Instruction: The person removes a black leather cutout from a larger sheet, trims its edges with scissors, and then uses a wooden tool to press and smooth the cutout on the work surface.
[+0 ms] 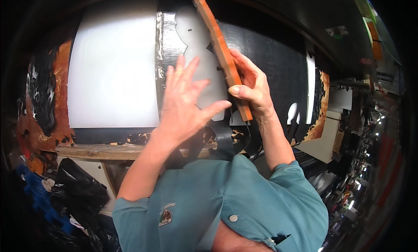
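Note:
My right hand (pixel 254 86) grips a long orange-brown board (pixel 224 56), fingers behind it and thumb on its near side. The board is tilted on edge, with a stepped outline and small dark pieces along its left side; its exact kind I cannot tell. My left hand (pixel 185 102) is open with fingers spread, slightly blurred, left of the board and holding nothing. Beneath both lies a smooth grey sheet (pixel 198 47) with a wavy left edge and a small dark mark. The board hides part of this sheet.
A large white panel (pixel 115 69) lies left on the work surface, beside a tape-like strip (pixel 159 56). Dark sheeting (pixel 274 60) covers the right side. White-tipped tools (pixel 292 113) stand near my right forearm. A worn wooden edge (pixel 100 151) runs along the front, with black bags (pixel 80 186) below.

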Tool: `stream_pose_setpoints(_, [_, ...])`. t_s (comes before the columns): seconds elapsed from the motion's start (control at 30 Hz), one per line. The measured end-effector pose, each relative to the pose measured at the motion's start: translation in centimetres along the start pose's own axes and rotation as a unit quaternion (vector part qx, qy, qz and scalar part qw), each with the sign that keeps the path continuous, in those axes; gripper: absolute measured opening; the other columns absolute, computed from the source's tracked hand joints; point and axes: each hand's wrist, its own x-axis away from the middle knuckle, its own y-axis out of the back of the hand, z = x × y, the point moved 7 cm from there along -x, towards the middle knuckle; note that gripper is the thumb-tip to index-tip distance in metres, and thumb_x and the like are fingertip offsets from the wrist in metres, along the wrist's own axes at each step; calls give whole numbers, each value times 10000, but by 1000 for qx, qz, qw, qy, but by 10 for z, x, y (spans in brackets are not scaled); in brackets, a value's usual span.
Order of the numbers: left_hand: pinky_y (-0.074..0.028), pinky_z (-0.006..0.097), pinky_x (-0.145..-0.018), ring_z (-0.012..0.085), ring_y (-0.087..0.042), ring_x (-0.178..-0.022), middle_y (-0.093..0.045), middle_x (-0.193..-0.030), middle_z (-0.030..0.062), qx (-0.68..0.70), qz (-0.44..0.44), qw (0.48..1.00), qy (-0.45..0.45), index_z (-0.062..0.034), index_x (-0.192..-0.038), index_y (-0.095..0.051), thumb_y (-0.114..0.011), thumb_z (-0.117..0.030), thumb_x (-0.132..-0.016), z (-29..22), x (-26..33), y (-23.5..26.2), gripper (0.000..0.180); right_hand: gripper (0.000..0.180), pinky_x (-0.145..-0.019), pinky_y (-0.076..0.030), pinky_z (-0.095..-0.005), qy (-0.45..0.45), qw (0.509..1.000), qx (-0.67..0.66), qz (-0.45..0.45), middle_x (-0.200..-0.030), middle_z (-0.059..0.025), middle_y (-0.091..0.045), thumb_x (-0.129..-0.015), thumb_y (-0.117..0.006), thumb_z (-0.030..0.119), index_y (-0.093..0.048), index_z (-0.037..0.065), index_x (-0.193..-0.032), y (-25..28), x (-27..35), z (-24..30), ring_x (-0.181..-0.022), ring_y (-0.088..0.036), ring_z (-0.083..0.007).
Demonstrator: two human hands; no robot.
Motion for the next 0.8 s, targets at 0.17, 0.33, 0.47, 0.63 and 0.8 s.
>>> stream_pose_setpoints(0.17, [-68, 645, -1266, 477, -150, -1594, -371, -1659, 228, 40, 31, 997, 49, -56, -935, -801, -817, -234, -894, 1, -1, -20, 184, 997, -1178, -384, -402, 20, 1000, -15, 13, -1492, -207, -545, -681, -858, 153, -427, -77, -1550, 5, -4, 0, -1370, -534, -292])
stream_pose_setpoints(0.33, [-96, 640, -1265, 487, -190, -1582, -414, -1619, 260, -44, 22, 994, 102, 0, -678, -621, -759, -81, -866, 27, 30, -14, 247, 986, -1164, -394, -395, 18, 999, -42, 19, -1474, -206, -563, -676, -834, 204, -450, -78, -1539, 15, -4, 2, -1352, -548, -296])
stream_pose_setpoints(0.47, [-133, 644, -1256, 517, -214, -1564, -450, -1575, 295, -63, -3, 996, 71, 26, -657, -620, -720, -70, -830, 28, 38, -15, 221, 994, -1150, -402, -382, 22, 999, -28, 16, -1452, -215, -572, -659, -828, 242, -467, -85, -1526, 29, 2, 7, -1329, -565, -288])
stream_pose_setpoints(0.63, [-153, 641, -1255, 512, -227, -1561, -460, -1565, 296, -59, 3, 996, 74, 19, -696, -624, -725, -63, -825, 30, 36, -15, 183, 1070, -1155, -385, -367, 76, 996, 4, -52, -1431, -208, -569, -627, -846, 311, -444, -103, -1527, 57, 33, 28, -1330, -556, -264])
stream_pose_setpoints(0.8, [-238, 582, -1251, 496, -296, -1540, -454, -1577, 273, 39, -53, 989, 132, -25, -1077, -637, -796, -65, -843, 27, 27, 4, 286, 1098, -1151, -406, -372, 107, 984, 79, -115, -1415, -197, -564, -628, -885, 333, -438, -97, -1534, 81, 64, 39, -1319, -555, -272])
